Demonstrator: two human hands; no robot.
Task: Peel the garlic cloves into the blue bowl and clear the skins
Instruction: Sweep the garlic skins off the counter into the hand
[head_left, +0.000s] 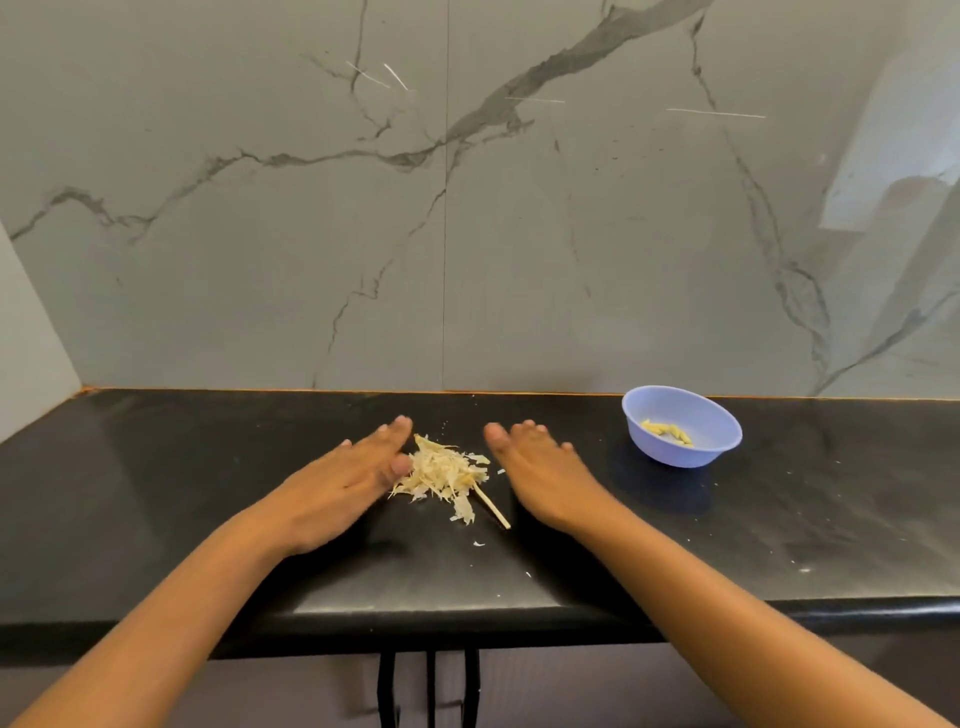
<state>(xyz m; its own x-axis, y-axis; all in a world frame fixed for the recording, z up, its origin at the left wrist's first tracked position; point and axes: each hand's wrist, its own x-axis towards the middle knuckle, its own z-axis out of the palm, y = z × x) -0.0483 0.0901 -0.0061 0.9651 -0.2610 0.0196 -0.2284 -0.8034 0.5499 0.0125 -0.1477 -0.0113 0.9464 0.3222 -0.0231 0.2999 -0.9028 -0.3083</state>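
Garlic skins (447, 475) sit in a loose pale heap on the black bench (156, 493), right between the two hands. Left hand (345, 486) lies flat with fingers straight, its thumb tip touching the heap's left edge. Right hand (540, 475) is flat too, fingers extended, just beside the heap on its right with a narrow strip of bench between them. A thin dry stalk (491, 505) pokes out of the heap toward the right wrist. Out beyond the right hand stands the blue bowl (680, 426), peeled garlic cloves (667, 432) inside. Stray flakes (478, 543) lie near the bench edge between the forearms.
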